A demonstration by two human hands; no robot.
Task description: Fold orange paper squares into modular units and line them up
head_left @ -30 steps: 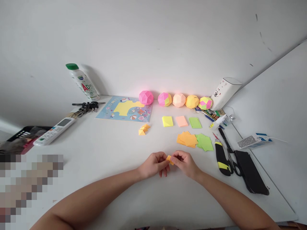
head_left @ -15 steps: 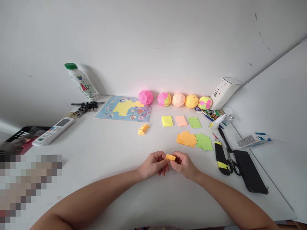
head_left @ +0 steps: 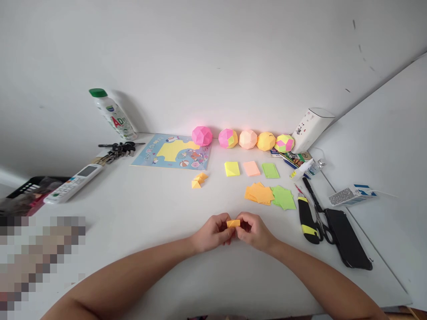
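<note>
Between my two hands is a small folded piece of orange paper (head_left: 233,223), held up off the white table. My left hand (head_left: 214,232) pinches its left end between thumb and fingers. At its right end, my right hand (head_left: 252,229) grips it the same way. Ahead and to the left lie several folded orange paper pieces (head_left: 199,180). Beyond my right hand are a loose pile of orange paper squares (head_left: 259,194) and a pile of green squares (head_left: 283,197). Farther back sit yellow (head_left: 232,169), peach (head_left: 251,168) and green paper stacks (head_left: 270,170).
Several faceted paper balls, among them a pink one (head_left: 202,136), line the wall beside a blue printed sheet (head_left: 143,158). At right lie a utility knife (head_left: 307,220), scissors (head_left: 320,218) and a black case (head_left: 348,240). A remote (head_left: 73,183) and bottle (head_left: 115,115) are at left.
The orange paper has turned from slanted to level, with its long side facing me. My fingers have shifted along it, and both hands stay close together on it.
</note>
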